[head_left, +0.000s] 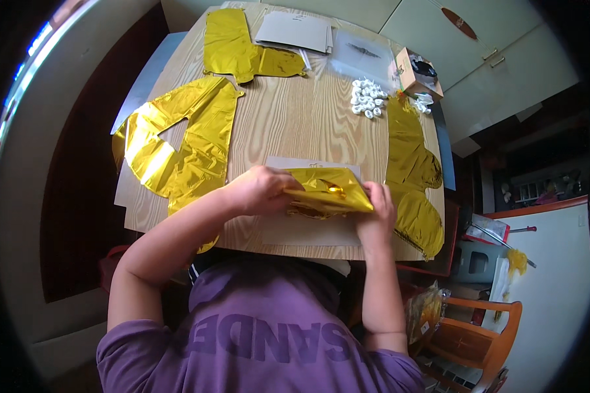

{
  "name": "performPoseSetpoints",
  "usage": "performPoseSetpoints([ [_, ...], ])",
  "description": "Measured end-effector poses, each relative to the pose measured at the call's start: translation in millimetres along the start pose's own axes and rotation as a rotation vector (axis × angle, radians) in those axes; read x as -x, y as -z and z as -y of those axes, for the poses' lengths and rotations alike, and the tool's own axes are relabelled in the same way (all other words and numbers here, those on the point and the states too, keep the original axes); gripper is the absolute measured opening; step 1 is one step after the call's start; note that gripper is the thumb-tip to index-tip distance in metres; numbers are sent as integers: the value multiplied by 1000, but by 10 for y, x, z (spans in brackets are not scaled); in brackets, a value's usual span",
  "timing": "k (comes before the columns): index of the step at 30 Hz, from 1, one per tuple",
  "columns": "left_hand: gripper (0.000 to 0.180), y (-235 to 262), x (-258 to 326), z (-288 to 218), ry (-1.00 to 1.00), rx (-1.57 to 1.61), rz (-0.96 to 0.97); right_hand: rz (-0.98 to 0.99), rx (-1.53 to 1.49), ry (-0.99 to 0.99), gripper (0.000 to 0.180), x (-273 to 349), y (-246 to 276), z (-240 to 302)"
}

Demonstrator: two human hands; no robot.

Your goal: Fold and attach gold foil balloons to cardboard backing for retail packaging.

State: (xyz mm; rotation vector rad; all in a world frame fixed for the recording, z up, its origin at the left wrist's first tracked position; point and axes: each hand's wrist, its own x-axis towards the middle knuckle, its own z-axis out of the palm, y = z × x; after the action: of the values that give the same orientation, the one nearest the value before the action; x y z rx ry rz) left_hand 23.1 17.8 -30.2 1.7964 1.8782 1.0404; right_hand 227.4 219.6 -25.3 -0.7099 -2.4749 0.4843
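My left hand (pixel 263 190) and my right hand (pixel 377 209) hold a folded gold foil balloon (pixel 324 180) between them, one at each end. Both hands have their fingers closed on the shiny film. Beneath it, on the table, lies a pale sheet of card (pixel 311 233), partly covered by the foil. To the left of my left hand a flat gold foil balloon (pixel 206 131) with an opening in it reaches down under my forearm. Close to my right hand, another flat foil balloon (pixel 413 164) with a notched, curved edge runs along the table's right side.
An angular foil balloon (pixel 229 46) lies at the far left of the wooden table (pixel 288 108). Behind are a stack of pale cards (pixel 294 31), a clear plastic sheet (pixel 357 59), several white ribbon rolls (pixel 367 98) and a small box (pixel 418 73). A wooden chair (pixel 475 334) stands at lower right.
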Motion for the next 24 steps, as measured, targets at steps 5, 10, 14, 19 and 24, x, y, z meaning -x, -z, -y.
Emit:
performPoseSetpoints([
  [5,26,-133,5,43,-385,-233,-68,56,-81,69,11,-38,368,-102],
  [10,37,-147,34,-135,-413,-540,-13,119,-157,149,9,-505,408,-238],
  [14,47,-146,17,-308,-342,-589,6,113,-89,120,15,-1281,29,-648],
  [19,45,-151,37,-226,-371,-533,-34,-12,70,188,16,-1886,-618,-909],
  [24,40,-140,49,-146,-342,-405,-30,97,206,163,17,-1557,-490,-865],
])
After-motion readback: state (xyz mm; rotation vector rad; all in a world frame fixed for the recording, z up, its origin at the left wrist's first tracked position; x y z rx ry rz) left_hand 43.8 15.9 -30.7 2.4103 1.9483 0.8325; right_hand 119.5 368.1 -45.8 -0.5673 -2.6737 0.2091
